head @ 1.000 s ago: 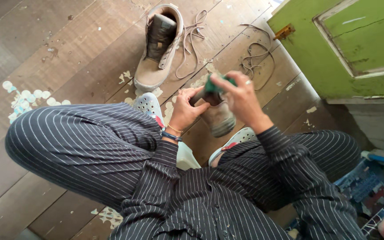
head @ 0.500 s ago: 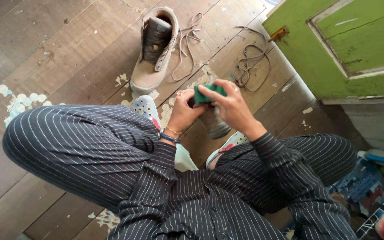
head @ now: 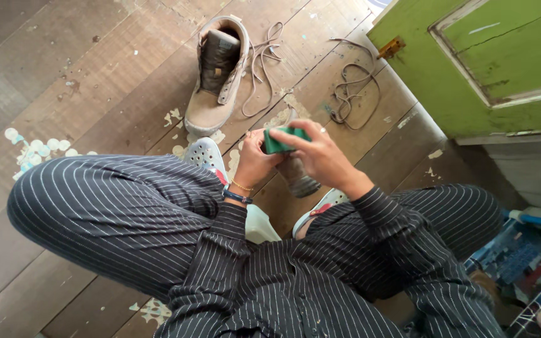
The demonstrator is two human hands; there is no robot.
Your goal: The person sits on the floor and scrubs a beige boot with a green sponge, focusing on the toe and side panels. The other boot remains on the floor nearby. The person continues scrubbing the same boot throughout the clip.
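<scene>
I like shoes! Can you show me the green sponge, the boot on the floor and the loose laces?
green sponge [head: 283, 140], head view, its top face.
boot [head: 208, 106], head view, its toe.
laces [head: 350, 87], head view, the tangled loop.

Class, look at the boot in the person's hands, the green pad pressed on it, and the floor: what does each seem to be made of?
Boot: probably tan suede or nubuck, matte and scuffed. Green pad in the right hand: looks like a scouring sponge, though its texture is too small to tell. Floor: worn wooden planks, grain and seams visible, flecked with pale paint.
</scene>
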